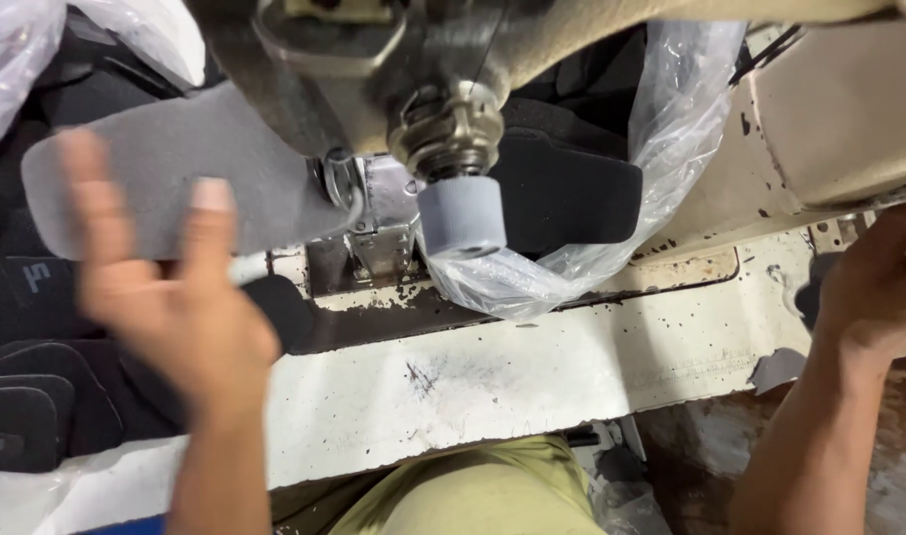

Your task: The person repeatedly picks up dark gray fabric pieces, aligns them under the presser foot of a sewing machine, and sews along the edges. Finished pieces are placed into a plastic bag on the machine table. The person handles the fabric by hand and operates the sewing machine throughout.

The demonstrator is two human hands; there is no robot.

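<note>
We see our left hand, fingers spread loose, blurred below the grey felt piece; our right hand, at three o'clock, grip unclear

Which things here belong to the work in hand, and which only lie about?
In use:
- flat grey felt piece, by the blurred left hand
- beige sewing machine, touched by the right hand

Lying about:
- clear plastic bag
- stacked black pieces

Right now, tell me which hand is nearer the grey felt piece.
Left. The left hand, blurred and open, overlaps the grey felt piece in the picture, just below it. The right hand is far across the machine bed, at the right edge.
</note>
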